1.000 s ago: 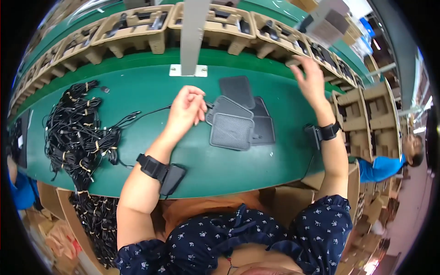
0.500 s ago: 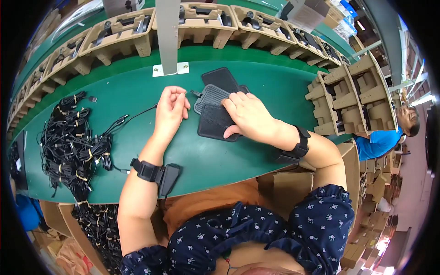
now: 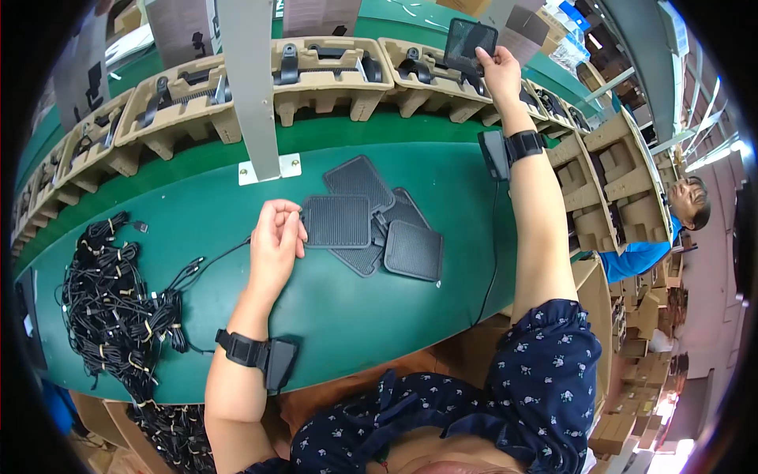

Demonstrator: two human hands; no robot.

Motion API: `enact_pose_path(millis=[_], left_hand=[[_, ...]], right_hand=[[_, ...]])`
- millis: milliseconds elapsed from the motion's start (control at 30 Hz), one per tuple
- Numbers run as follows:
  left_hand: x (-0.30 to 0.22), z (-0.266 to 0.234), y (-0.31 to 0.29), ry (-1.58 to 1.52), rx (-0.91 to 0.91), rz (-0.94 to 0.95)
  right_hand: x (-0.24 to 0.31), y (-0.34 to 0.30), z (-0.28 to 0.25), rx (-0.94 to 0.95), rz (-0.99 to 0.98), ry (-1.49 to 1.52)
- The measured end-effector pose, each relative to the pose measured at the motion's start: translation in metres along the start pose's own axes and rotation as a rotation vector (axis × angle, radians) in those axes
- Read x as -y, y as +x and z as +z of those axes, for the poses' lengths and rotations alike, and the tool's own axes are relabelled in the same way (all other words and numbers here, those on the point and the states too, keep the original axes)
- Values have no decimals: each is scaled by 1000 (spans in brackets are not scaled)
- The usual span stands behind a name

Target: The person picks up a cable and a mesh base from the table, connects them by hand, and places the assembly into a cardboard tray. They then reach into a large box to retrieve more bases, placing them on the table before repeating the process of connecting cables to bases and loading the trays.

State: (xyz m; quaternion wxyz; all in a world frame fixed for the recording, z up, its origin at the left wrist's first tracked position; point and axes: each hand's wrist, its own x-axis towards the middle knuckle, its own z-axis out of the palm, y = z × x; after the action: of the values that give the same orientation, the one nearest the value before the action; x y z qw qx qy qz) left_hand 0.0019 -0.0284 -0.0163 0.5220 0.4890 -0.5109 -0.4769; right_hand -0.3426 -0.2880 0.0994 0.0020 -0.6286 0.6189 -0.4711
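Observation:
My right hand [image 3: 503, 75] reaches far out to the right and pinches a thin black square textured pad [image 3: 471, 41] by its edge, over the row of moulded trays. On the green table, several similar flat black pads lie overlapped; a ribbed pad [image 3: 339, 221] is on top, with another pad [image 3: 414, 250] to its right. My left hand [image 3: 276, 237] is closed, fingers curled, right beside the ribbed pad. A black cable [image 3: 225, 254] runs up to it from the left; what its fingers hold, if anything, is hidden.
A heap of bundled black cables [image 3: 118, 292] covers the table's left. Cardboard-pulp trays [image 3: 335, 91] with black parts line the back, behind a grey post [image 3: 249, 95]. Stacked trays [image 3: 608, 186] stand at right, near a person in blue [image 3: 632, 257].
My right hand has left the pile and moved far and to the right, carrying a pad up over the trays. The pile's pads lie differently now. The left hand stays closed beside them.

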Motion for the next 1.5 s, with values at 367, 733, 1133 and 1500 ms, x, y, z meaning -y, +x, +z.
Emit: enact_pose_path(millis=[367,733,1133,1500], left_hand=[[6,-5,2,-59,-23,-6],[65,5,17,507,-220,509],[36,2,10,96,30,270],[68,23,29,-373,19,123]], right_hand=[[-33,27,29,302,-180,-803],[280,-255,49,660,-1214,225],[362,-357,125,897,-1342,393],[267,-264,59,1167,-189,663]])
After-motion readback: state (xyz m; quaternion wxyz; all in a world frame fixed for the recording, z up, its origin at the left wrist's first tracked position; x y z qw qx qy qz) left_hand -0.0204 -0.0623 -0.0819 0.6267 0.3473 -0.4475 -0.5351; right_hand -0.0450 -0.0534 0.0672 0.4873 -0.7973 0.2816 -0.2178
